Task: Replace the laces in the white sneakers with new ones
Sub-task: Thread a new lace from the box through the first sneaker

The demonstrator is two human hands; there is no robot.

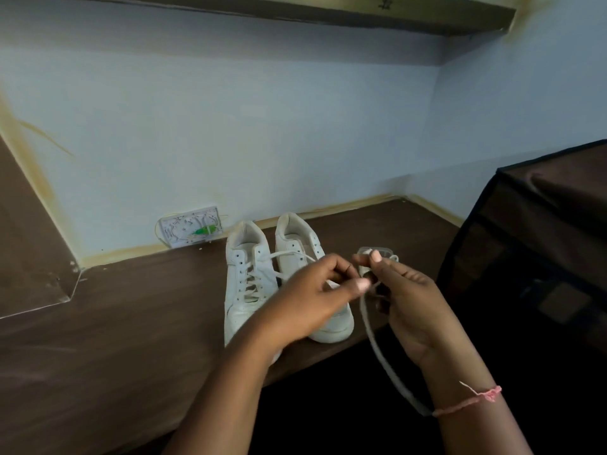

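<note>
Two white sneakers stand side by side on the brown desk (98, 323), toes toward me. The left sneaker (244, 284) has laces through its lower eyelets, with a loose end trailing right. The right sneaker (295, 244) is partly hidden behind my hands. My left hand (315, 300) pinches a white lace (377, 343) between thumb and fingers. My right hand (407, 300) grips the same lace, bundled at the fingertips. A long loop of it hangs down past my right wrist.
A white socket plate (190, 226) with a green piece leans on the wall behind the sneakers. A dark fabric cabinet (532, 251) stands at the right. A shelf (295, 11) runs overhead. The desk's front edge drops to a dark gap below my hands.
</note>
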